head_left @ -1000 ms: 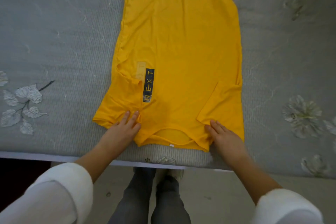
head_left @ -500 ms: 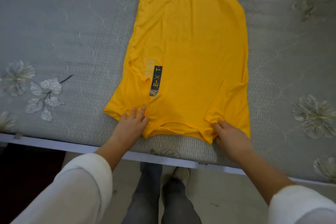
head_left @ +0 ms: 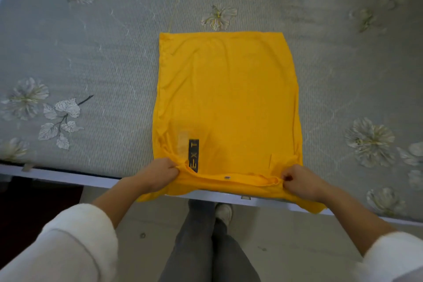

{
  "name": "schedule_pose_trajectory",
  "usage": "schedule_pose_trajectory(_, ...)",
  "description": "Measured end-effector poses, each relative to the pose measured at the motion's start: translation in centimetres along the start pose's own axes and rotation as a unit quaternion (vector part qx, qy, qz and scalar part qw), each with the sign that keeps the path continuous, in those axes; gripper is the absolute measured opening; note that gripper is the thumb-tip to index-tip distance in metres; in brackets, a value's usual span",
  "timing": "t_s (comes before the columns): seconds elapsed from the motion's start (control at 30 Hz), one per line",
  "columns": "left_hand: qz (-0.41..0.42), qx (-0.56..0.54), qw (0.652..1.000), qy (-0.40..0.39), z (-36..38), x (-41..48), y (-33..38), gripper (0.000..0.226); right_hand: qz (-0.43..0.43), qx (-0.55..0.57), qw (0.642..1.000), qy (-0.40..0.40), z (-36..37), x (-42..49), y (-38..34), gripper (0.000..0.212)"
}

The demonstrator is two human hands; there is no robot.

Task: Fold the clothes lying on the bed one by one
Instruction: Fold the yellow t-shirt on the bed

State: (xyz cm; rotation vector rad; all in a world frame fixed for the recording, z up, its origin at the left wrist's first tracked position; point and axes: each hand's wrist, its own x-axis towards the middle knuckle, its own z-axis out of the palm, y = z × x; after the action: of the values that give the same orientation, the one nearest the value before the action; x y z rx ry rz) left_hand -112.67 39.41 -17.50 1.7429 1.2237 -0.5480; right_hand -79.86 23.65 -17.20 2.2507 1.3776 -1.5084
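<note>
- A person's left hand point(head_left: 159, 174) is gripping the near left corner of a yellow T-shirt point(head_left: 229, 98), fingers curled tight into the bunched cloth just below the middle of the frame.
- The right hand point(head_left: 302, 182) is pinching the near right corner, thumb and fingertips closing on the fabric beside the collar rim.
- The collar end is stretching taut between the two hands, and loose yellow cloth is hanging beneath both wrists, over the pale bed frame point(head_left: 68, 177).
- The shirt is lying in the centre of the frame on a grey, flower-printed bed point(head_left: 91, 64), its sides folded in to form a long rectangle, with the straight hem pointing to the top of the frame.
- A black label strip point(head_left: 193, 154) with pale letters is showing near the left hand, and a small tag point(head_left: 227, 177) is sitting in the collar between the hands.
- Light creases are running along the shirt's left edge; the rest of the cloth is lying flat.
- Bare bedcover is spreading wide on the left, the right and above the hem.
- The bed's near edge is crossing the frame directly under the hands, with floor point(head_left: 286, 236), grey trouser legs point(head_left: 206, 247) and white sleeves point(head_left: 68, 247) filling the bottom of the frame.
</note>
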Motion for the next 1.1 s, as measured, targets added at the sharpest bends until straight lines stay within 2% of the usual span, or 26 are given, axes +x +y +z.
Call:
schedule_pose_trajectory(0.1,-0.02,-0.065,0.998,0.015,-2.1,1.5,0.9,0.032,-0.018,0.045,0.997,0.056,-2.5,1.0,-1.1,0.026)
schedule_pose_trajectory(0.2,-0.031,-0.089,0.993,0.065,-5.8,4.1,2.2,0.038,-0.035,0.058,0.989,0.129,-6.2,3.2,-3.1,0.026)
schedule_pose_trajectory(0.3,-0.007,-0.119,0.99,0.072,-10.1,7.2,3.5,0.041,-0.044,0.051,0.984,0.164,-10.6,6.6,-5.1,0.02)
schedule_pose_trajectory(0.57,0.042,0.0,0.991,0.127,-22.3,18.3,7.0,0.039,-0.017,-0.041,0.981,0.191,-22.6,18.0,-9.4,0.019)
schedule_pose_trajectory(0.67,0.05,0.055,0.975,0.209,-25.7,22.0,8.2,0.031,-0.002,-0.051,0.972,0.231,-25.8,21.7,-10.4,0.021)
schedule_pose_trajectory(0.77,0.058,0.015,0.935,0.35,-26.7,25.1,8.1,0.014,0.0,-0.037,0.933,0.358,-26.3,24.3,-10.4,0.028)
schedule_pose_trajectory(0.83,0.038,-0.04,0.925,0.376,-25.7,26.4,7.0,0.028,0.007,-0.046,0.904,0.425,-25.0,25.2,-9.4,0.04)
schedule_pose_trajectory(0.93,-0.011,-0.036,0.933,0.359,-23.1,27.2,4.2,0.05,0.057,0.003,0.906,0.42,-22.0,25.3,-7.6,0.061)
schedule_pose_trajectory(1.0,-0.036,0.01,0.932,0.362,-21.9,27.3,3.2,0.051,0.098,0.01,0.915,0.391,-20.8,25.3,-6.5,0.074)
schedule_pose_trajectory(1.07,-0.034,0.04,0.923,0.381,-21.6,27.3,2.9,0.044,0.105,-0.003,0.924,0.367,-20.5,25.5,-5.7,0.069)
schedule_pose_trajectory(1.1,-0.021,0.042,0.917,0.397,-21.8,27.5,3.0,0.04,0.085,0.001,0.924,0.374,-20.9,25.6,-5.4,0.055)
